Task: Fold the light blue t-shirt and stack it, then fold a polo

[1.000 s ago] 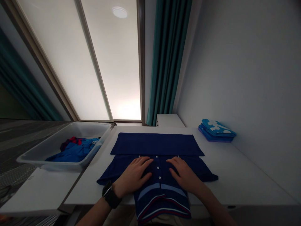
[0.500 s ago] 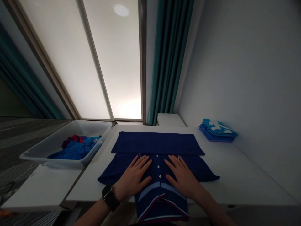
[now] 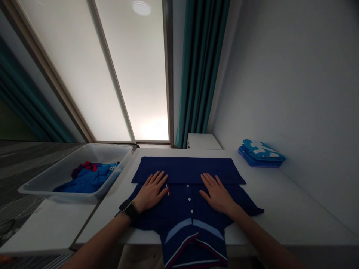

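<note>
A navy polo shirt (image 3: 179, 201) lies face up on the white table, its collar toward me and hanging over the near edge. White buttons run down its placket, and light blue bands cross near the collar. The shirt's hem part is folded over into a wide flat band at the far side. My left hand (image 3: 150, 192) lies flat on the left of the shirt, fingertips on the folded band, beside a small striped tag. My right hand (image 3: 217, 192) rests flat on the right side, fingers spread and touching the band's lower edge. Neither hand grips the cloth.
On the left, a translucent plastic bin (image 3: 92, 149) holds crumpled blue and red clothes (image 3: 89, 177). A stack of folded blue garments (image 3: 260, 153) sits at the table's far right, against the wall. A white cabinet (image 3: 203, 141) stands behind the white table (image 3: 280, 209).
Both hands have slid away from me, up to the folded band. My left hand has also moved left, uncovering the striped tag. The shirt has stayed in place.
</note>
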### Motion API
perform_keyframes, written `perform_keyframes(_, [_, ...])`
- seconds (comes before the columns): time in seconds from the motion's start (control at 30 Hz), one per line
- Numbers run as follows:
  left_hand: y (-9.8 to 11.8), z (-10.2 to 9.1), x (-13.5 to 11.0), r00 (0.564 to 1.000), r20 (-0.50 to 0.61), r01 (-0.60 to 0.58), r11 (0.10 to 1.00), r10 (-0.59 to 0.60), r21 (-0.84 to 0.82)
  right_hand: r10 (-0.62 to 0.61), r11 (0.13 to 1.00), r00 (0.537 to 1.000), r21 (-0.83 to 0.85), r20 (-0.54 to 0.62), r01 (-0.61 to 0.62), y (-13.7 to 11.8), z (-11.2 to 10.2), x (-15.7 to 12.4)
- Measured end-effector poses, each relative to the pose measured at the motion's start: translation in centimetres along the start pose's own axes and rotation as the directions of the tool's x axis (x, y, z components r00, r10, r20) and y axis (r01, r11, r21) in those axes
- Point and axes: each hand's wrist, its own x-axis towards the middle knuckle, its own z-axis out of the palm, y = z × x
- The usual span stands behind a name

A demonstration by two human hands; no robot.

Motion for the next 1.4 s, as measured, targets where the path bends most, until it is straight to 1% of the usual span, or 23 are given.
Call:
perform_keyframes(0.17, [-0.7,0.9,0.5,0.999,-0.047,0.007,1.000,-0.006,0.013,0.015,1.000,1.000,-0.013,-0.025,-0.015,0.1,0.2,1.0])
perform_keyframes(0.3, [-2.0,1.1,2.3,0.999,-0.027,0.018,1.000,-0.017,0.015,0.007,1.000,1.000,-0.027,-0.010,-0.007,0.7,0.1,3.1])
perform_keyframes(0.43, [-3.3,1.4,4.3,0.999,-0.041,0.025,0.999,-0.024,0.028,0.004,0.999,1.000,-0.034,0.009,-0.004,1.4,0.1,5.7])
perform_keyframes(0.57, [-4.2,1.8,5.4,0.998,-0.061,0.019,0.999,-0.017,0.040,0.010,0.999,1.000,-0.032,0.015,-0.009,1.8,0.3,7.0])
perform_keyframes(0.7, [-4.4,1.9,5.6,0.998,-0.063,0.011,0.999,-0.009,0.035,0.012,1.000,1.000,-0.025,0.014,-0.012,1.8,0.4,7.1])
perform_keyframes(0.97, [-3.9,1.2,5.4,0.999,-0.040,0.027,1.000,-0.027,0.008,0.015,1.000,1.000,-0.019,0.008,-0.015,1.9,0.4,7.0])
perform_keyframes(1.23, [-3.9,1.3,5.4,0.999,-0.029,0.024,1.000,-0.024,0.007,0.029,1.000,0.999,-0.006,0.022,-0.029,1.7,0.1,7.0])
perform_keyframes(1.4, [-3.8,1.1,5.3,0.999,-0.022,0.031,0.999,-0.031,0.008,0.025,1.000,1.000,0.010,0.011,-0.025,1.6,0.0,6.9])
